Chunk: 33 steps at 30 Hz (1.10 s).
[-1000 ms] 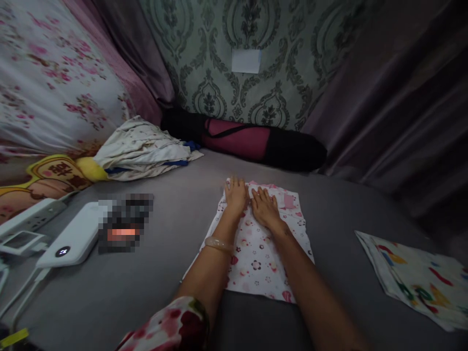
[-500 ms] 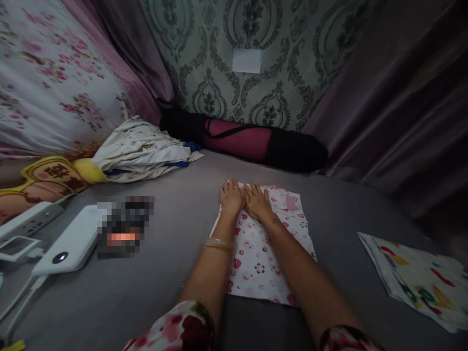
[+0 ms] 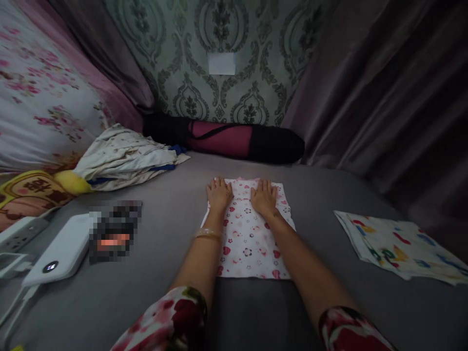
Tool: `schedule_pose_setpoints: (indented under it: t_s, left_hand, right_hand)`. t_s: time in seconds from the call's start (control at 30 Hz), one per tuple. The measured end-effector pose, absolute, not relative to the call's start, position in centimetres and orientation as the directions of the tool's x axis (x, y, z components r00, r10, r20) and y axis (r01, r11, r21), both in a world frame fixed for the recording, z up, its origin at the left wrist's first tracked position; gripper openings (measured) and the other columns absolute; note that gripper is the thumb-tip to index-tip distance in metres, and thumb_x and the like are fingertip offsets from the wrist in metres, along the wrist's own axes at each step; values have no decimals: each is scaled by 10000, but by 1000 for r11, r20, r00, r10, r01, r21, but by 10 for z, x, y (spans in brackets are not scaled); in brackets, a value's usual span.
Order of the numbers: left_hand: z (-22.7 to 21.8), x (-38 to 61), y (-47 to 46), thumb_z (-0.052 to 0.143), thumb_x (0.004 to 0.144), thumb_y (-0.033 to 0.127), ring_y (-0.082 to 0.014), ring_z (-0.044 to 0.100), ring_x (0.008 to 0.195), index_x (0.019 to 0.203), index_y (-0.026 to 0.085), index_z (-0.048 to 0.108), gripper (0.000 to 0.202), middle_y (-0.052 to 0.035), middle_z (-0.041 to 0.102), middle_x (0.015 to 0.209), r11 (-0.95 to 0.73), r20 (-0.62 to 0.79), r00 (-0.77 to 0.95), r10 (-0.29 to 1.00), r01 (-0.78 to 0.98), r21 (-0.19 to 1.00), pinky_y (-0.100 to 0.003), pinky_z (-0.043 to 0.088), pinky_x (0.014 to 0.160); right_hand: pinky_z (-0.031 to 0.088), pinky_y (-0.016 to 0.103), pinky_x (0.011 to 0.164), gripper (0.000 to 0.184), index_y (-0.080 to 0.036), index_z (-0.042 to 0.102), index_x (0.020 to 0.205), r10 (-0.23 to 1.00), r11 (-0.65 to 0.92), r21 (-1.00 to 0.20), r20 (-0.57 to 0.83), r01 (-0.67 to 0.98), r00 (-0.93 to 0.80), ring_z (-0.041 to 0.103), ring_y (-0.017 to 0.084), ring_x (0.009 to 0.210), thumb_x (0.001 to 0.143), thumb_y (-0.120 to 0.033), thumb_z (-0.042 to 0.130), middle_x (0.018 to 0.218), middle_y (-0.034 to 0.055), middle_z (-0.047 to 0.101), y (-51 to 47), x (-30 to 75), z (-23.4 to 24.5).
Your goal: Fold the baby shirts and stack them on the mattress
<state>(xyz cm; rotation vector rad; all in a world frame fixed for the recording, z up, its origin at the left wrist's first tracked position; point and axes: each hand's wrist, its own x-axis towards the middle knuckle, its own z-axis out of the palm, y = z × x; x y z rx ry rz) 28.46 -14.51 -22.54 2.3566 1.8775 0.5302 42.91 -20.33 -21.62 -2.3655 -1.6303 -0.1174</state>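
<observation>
A white cloth (image 3: 248,239) printed with pink and red hearts and flowers lies folded into a rough rectangle on the grey bed sheet (image 3: 161,273). My left hand (image 3: 219,194) rests palm down on its far left corner, fingers stretched out. On the far right part of the same cloth, my right hand (image 3: 264,196) lies flat with its fingers extended. Neither hand grips the fabric. My forearms cover parts of the cloth's left and right edges.
At right lies a folded cloth (image 3: 405,243) with colourful shapes. Leftward are a white power bank (image 3: 58,248), a power strip (image 3: 22,231), a blurred-out item (image 3: 115,231), a yellow plush (image 3: 40,190) and a crumpled cloth (image 3: 124,156). A long black-and-maroon bag (image 3: 223,139) lies by the wall.
My hands have moved apart from the cloth's far middle, the right one going toward its right side. The cloth's far edge looks flatter. The whole view has shifted slightly.
</observation>
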Motion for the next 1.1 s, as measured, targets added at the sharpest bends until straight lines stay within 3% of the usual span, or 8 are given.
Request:
schedule_pose_setpoints:
  t_s: [0.1, 0.17, 0.47, 0.63, 0.73, 0.83, 1.0, 1.1]
  left_hand:
    - [-224, 284, -146, 228, 976, 367, -308, 348, 1376, 1383, 97, 475, 547, -154, 411, 1492, -252, 227, 190, 955, 923, 291, -498, 249, 1130]
    - [-222, 283, -146, 235, 980, 381, -301, 365, 1366, 1345, 104, 509, 534, -156, 434, 1475, -259, 242, 185, 953, 910, 323, -487, 256, 1126]
    - [-219, 272, -136, 286, 985, 423, -268, 546, 1211, 1257, 116, 559, 493, -177, 611, 1268, -154, 188, 39, 981, 744, 651, -372, 396, 1017]
    - [-223, 267, -125, 290, 990, 405, -251, 573, 1170, 1233, 108, 557, 467, -168, 623, 1238, -100, 166, -50, 985, 617, 780, -353, 433, 987]
    - [-214, 256, -120, 304, 988, 370, -232, 565, 1181, 1239, 90, 528, 438, -173, 603, 1263, -71, 153, -76, 985, 631, 772, -327, 442, 978]
    - [-201, 234, -121, 457, 930, 343, -243, 598, 1129, 1211, 107, 531, 374, -172, 622, 1223, -31, 120, -85, 989, 676, 736, -317, 479, 900]
    - [-181, 183, -160, 638, 804, 355, -256, 684, 786, 1132, 147, 561, 397, -88, 691, 790, 59, -192, 84, 978, 769, 637, -304, 508, 646]
    - [-177, 156, -202, 654, 774, 314, -212, 645, 636, 1124, 137, 543, 408, -27, 642, 643, 75, -316, 155, 936, 788, 611, -263, 474, 546]
  right_hand:
    - [114, 473, 1168, 619, -46, 286, 1500, 929, -347, -288, 24, 892, 369, 153, 273, 1454, 1006, -404, 182, 1566, 163, 241, -208, 446, -213]
    - [156, 428, 1168, 606, -90, 277, 1513, 945, -308, -360, -7, 881, 328, 177, 242, 1452, 1011, -405, 147, 1571, 141, 240, -214, 457, -206]
    - [224, 393, 1154, 575, -78, 368, 1460, 984, -84, -277, 129, 957, 123, 225, 242, 1435, 937, -314, 388, 1549, 179, 274, -344, 484, -219]
    - [288, 378, 1130, 574, -74, 386, 1437, 980, -77, -374, 144, 924, 140, 335, 243, 1387, 936, -355, 376, 1502, 187, 357, -424, 489, -223]
    - [350, 363, 1085, 509, -136, 446, 1394, 975, -40, -424, 180, 905, 127, 466, 224, 1284, 938, -348, 370, 1397, 141, 502, -455, 486, -217]
    - [413, 373, 1000, 428, -183, 550, 1291, 953, -98, -456, 215, 884, 216, 570, 229, 1123, 919, -331, 397, 1202, 106, 633, -472, 481, -213]
    - [472, 302, 685, 398, -202, 595, 1218, 934, -252, -593, 57, 765, 352, 627, 194, 751, 889, -379, 457, 898, 52, 691, -469, 479, -214]
    - [439, 281, 622, 401, -182, 599, 1207, 909, -298, -601, 57, 741, 412, 614, 181, 678, 861, -351, 486, 833, 47, 692, -461, 480, -215]
